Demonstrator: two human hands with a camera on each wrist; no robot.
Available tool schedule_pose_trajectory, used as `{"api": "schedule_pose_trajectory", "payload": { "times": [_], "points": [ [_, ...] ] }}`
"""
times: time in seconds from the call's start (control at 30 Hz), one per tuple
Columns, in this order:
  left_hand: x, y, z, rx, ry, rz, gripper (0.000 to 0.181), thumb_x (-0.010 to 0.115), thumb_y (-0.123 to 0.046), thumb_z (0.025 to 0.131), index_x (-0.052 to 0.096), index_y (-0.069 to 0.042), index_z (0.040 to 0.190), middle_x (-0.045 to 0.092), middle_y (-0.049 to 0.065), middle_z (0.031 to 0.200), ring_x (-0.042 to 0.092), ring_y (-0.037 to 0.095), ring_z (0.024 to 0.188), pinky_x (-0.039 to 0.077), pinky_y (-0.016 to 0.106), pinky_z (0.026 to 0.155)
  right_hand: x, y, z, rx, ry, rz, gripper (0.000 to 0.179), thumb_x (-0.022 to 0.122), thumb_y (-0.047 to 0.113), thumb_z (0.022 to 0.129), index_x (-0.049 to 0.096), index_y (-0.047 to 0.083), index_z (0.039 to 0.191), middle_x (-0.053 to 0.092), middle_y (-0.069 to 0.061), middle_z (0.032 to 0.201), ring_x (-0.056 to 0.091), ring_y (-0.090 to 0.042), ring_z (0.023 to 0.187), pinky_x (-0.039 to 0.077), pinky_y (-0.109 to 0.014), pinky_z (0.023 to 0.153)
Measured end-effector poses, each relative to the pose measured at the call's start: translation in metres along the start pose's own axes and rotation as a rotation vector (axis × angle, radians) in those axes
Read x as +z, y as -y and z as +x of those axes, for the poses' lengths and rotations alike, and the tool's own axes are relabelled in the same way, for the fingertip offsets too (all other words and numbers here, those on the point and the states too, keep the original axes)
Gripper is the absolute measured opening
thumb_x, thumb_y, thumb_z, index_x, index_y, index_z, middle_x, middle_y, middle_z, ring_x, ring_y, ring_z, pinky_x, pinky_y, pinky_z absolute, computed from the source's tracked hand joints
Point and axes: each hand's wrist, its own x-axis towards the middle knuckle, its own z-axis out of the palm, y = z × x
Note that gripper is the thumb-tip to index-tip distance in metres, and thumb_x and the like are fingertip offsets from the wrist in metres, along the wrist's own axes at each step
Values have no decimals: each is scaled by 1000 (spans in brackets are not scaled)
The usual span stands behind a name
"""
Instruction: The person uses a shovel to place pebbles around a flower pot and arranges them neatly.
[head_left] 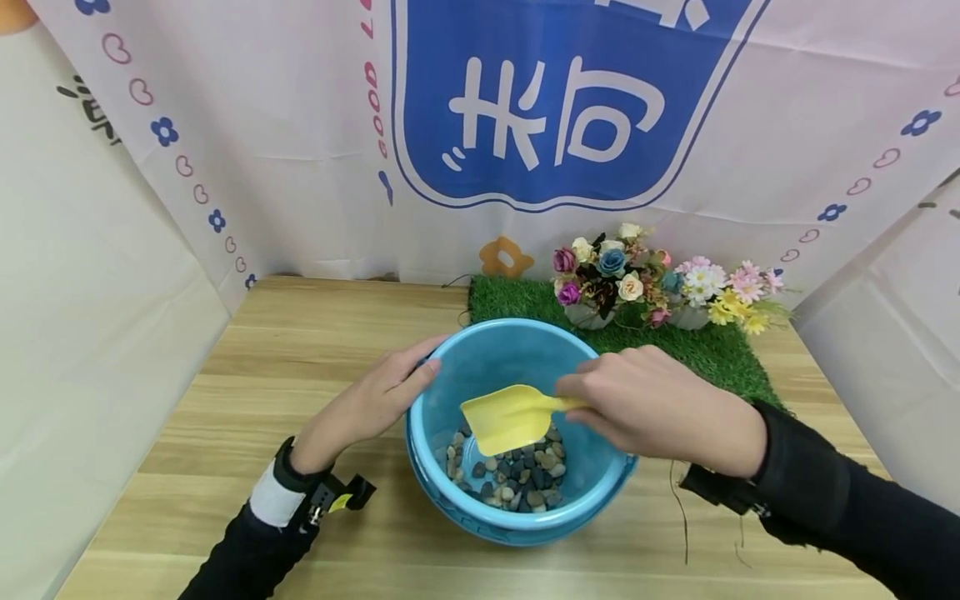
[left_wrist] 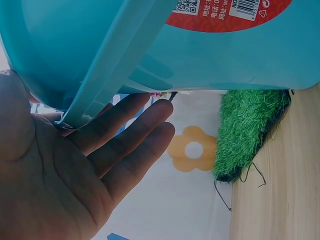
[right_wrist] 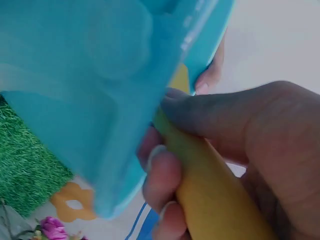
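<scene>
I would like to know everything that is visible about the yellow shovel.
The yellow shovel is one plain colour and looks like plastic. It has a broad blade and a thick, smooth handle that narrows towards the blade. The right hand grips the handle, so that the tilted blade points left over the small stones in the blue bucket. No stones show on the blade; whether it touches those below is unclear.

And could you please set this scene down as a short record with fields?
Left hand: holds the rim of the blue bucket
Right hand: grips the yellow scoop by its handle
Pebbles: loose on the bucket's floor
Surface: wooden table
Beyond the bucket: flowers on green turf
Backdrop: printed cloth
</scene>
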Motion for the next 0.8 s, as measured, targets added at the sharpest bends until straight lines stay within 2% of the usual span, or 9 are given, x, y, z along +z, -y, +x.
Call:
{"api": "schedule_pose_trajectory", "payload": {
  "times": [0.17, 0.4, 0.6, 0.8],
  "points": [
    [-1, 0, -1, 1, -4, 2, 42, 30, -24, 102, 31, -17, 143, 61, 11, 113, 64, 20, 85, 56, 36, 68, -6, 3, 18, -43, 59, -54, 16, 66, 25, 85, 52, 24, 77, 38, 10, 62, 32, -6, 48, 23, -21, 42],
    [-1, 1, 1, 11, -9, 50, 42, 30, -24, 102, 31, -17, 143, 62, 5, 113, 63, 14, 87, 55, 30, 71, -6, 8, 40, -48, 161, -62, 11, 68, 26, 83, 59, 21, 79, 44, 9, 62, 36, -7, 48, 26, -21, 41],
    [-1, 1, 0, 8, -8, 48, 42, 31, -25, 102, 30, -17, 143, 63, 3, 110, 63, 12, 87, 55, 31, 73, -4, 12, 54, -78, 189, -75, 13, 69, 27, 82, 59, 21, 77, 43, 8, 62, 37, -9, 50, 27, -23, 44],
    [-1, 2, 0, 12, -4, 31, 42, 31, -25, 102, 30, -17, 144, 59, 6, 117, 63, 16, 91, 55, 31, 73, 4, 9, 65, -104, 227, -100, 18, 67, 16, 84, 53, 17, 71, 37, 5, 59, 31, -10, 51, 23, -24, 46]
  ]
}}
